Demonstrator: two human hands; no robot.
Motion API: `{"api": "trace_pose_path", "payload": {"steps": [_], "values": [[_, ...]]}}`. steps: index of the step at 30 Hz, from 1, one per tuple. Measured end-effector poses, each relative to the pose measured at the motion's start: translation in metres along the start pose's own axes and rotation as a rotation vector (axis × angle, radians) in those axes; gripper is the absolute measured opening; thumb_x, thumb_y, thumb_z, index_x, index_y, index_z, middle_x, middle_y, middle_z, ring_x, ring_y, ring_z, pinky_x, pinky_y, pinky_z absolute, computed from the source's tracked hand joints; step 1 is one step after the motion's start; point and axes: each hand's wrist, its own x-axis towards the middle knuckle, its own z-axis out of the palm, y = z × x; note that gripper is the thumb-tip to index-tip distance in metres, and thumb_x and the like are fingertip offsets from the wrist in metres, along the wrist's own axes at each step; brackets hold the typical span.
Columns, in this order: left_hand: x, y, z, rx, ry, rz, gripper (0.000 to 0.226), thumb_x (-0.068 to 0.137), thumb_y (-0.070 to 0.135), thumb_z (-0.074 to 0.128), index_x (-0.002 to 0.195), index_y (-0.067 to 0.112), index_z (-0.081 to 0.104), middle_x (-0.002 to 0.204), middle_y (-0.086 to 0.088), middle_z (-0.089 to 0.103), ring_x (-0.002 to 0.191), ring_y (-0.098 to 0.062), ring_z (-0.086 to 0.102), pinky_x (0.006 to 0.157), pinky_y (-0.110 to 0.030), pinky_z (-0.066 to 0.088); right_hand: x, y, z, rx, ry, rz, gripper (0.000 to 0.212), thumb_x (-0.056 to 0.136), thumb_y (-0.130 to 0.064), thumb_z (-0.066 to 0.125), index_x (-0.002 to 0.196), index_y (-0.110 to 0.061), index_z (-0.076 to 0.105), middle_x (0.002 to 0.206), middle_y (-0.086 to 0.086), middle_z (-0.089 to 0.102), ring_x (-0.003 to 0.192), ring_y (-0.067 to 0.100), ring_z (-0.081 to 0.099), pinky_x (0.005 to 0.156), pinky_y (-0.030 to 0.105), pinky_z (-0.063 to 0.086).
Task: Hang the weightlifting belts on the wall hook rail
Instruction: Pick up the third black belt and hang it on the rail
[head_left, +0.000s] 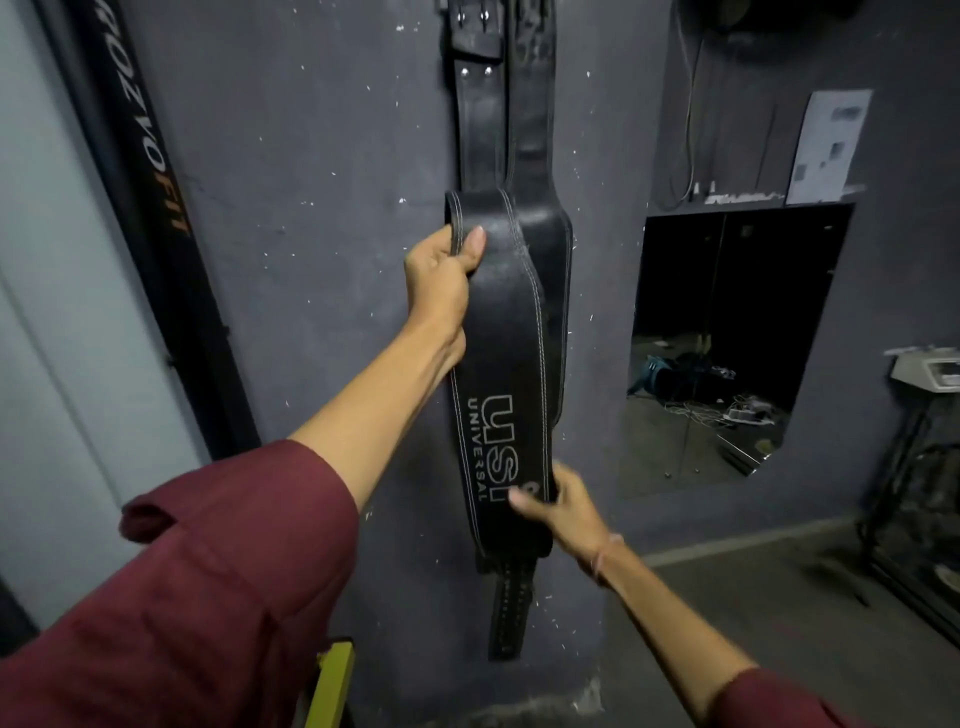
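Note:
A black leather weightlifting belt (498, 338) with white stitching and "USI UNIVERSAL" lettering hangs upright against the dark wall. My left hand (441, 275) grips its upper left edge, thumb over the front. Lower down, my right hand (566, 504) grips the belt's right edge, thumb across the lettering. A second black belt (527, 119) hangs on the wall behind it, with its riveted strap (475, 109) at the top. The hook rail is out of view above the frame. A perforated strap end (511, 618) dangles below my right hand.
A black "FIT" banner pole (150, 197) leans at the left. A recessed opening (727, 338) in the wall on the right shows cables on a floor. A paper sheet (826, 145) rests above it. A metal stand (914, 441) stands far right, a yellow object (332, 680) below.

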Motion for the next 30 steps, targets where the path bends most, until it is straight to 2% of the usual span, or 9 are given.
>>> {"api": "trace_pose_path", "payload": {"steps": [4, 9, 11, 13, 17, 19, 22, 25, 30], "values": [[0.015, 0.013, 0.01, -0.013, -0.005, 0.039, 0.012, 0.093, 0.003, 0.059, 0.095, 0.0, 0.071, 0.098, -0.019, 0.069, 0.092, -0.028, 0.064, 0.097, -0.05, 0.051, -0.026, 0.04, -0.011, -0.119, -0.022, 0.133, 0.031, 0.081, -0.017, 0.077, 0.11, -0.014, 0.069, 0.105, -0.002, 0.076, 0.105, 0.023, 0.07, 0.084, 0.028, 0.057], [0.02, 0.008, 0.014, -0.045, 0.0, 0.001, 0.014, 0.092, 0.005, 0.06, 0.096, -0.003, 0.071, 0.1, -0.024, 0.068, 0.093, -0.031, 0.064, 0.099, -0.055, 0.048, 0.017, -0.074, -0.002, 0.123, 0.093, -0.161, 0.022, 0.086, -0.004, 0.07, 0.107, -0.003, 0.067, 0.101, 0.009, 0.075, 0.091, 0.021, 0.071, 0.084, 0.037, 0.058], [0.02, 0.008, 0.016, -0.052, 0.016, -0.012, 0.012, 0.091, 0.005, 0.062, 0.09, 0.001, 0.073, 0.095, -0.019, 0.07, 0.092, -0.029, 0.065, 0.1, -0.052, 0.048, 0.02, -0.079, -0.004, 0.151, 0.085, -0.19, 0.024, 0.085, -0.002, 0.07, 0.108, -0.001, 0.066, 0.104, 0.014, 0.074, 0.093, 0.024, 0.071, 0.085, 0.038, 0.059], [0.022, 0.01, 0.017, -0.053, 0.005, -0.011, 0.012, 0.09, 0.005, 0.062, 0.091, -0.003, 0.072, 0.094, -0.018, 0.07, 0.091, -0.028, 0.064, 0.099, -0.05, 0.049, 0.01, -0.038, -0.014, 0.101, 0.018, -0.082, 0.035, 0.082, -0.005, 0.074, 0.115, -0.002, 0.065, 0.112, 0.015, 0.072, 0.103, 0.026, 0.07, 0.091, 0.04, 0.057], [0.026, 0.016, 0.018, -0.041, -0.01, 0.0, 0.024, 0.091, 0.005, 0.062, 0.102, -0.016, 0.065, 0.096, -0.02, 0.066, 0.089, -0.027, 0.062, 0.087, -0.041, 0.053, -0.041, 0.074, -0.022, -0.074, -0.11, 0.368, 0.044, 0.077, -0.017, 0.081, 0.115, -0.005, 0.063, 0.114, 0.009, 0.071, 0.106, 0.021, 0.068, 0.099, 0.043, 0.052], [0.029, 0.018, 0.017, -0.049, -0.011, 0.004, 0.023, 0.091, 0.006, 0.063, 0.102, -0.013, 0.067, 0.099, -0.021, 0.068, 0.091, -0.027, 0.063, 0.094, -0.045, 0.051, -0.052, 0.086, -0.021, -0.109, -0.092, 0.399, 0.041, 0.075, -0.018, 0.08, 0.112, -0.009, 0.063, 0.113, 0.008, 0.071, 0.105, 0.016, 0.067, 0.099, 0.038, 0.052], [0.035, 0.025, 0.013, -0.05, -0.043, 0.01, 0.016, 0.092, 0.011, 0.062, 0.094, -0.002, 0.072, 0.098, -0.02, 0.068, 0.091, -0.029, 0.063, 0.1, -0.054, 0.048, -0.033, 0.043, -0.016, -0.144, -0.089, 0.234, 0.033, 0.078, -0.012, 0.078, 0.11, -0.015, 0.068, 0.108, 0.002, 0.074, 0.107, 0.017, 0.069, 0.098, 0.041, 0.053], [0.044, 0.035, 0.011, -0.062, -0.083, 0.027, 0.017, 0.093, 0.015, 0.062, 0.089, 0.002, 0.071, 0.097, -0.022, 0.068, 0.09, -0.031, 0.064, 0.098, -0.058, 0.048, -0.006, -0.034, -0.007, -0.02, 0.006, 0.021, 0.033, 0.08, -0.007, 0.077, 0.111, -0.009, 0.068, 0.109, 0.005, 0.075, 0.106, 0.026, 0.069, 0.095, 0.043, 0.054], [0.042, 0.036, 0.024, -0.064, -0.171, 0.047, 0.018, 0.095, 0.014, 0.059, 0.094, -0.002, 0.066, 0.089, -0.019, 0.067, 0.084, -0.028, 0.062, 0.087, -0.048, 0.05, 0.038, -0.166, 0.008, 0.154, 0.119, -0.436, 0.038, 0.088, 0.0, 0.066, 0.125, -0.007, 0.056, 0.124, 0.015, 0.067, 0.112, 0.028, 0.065, 0.099, 0.043, 0.052]]}}
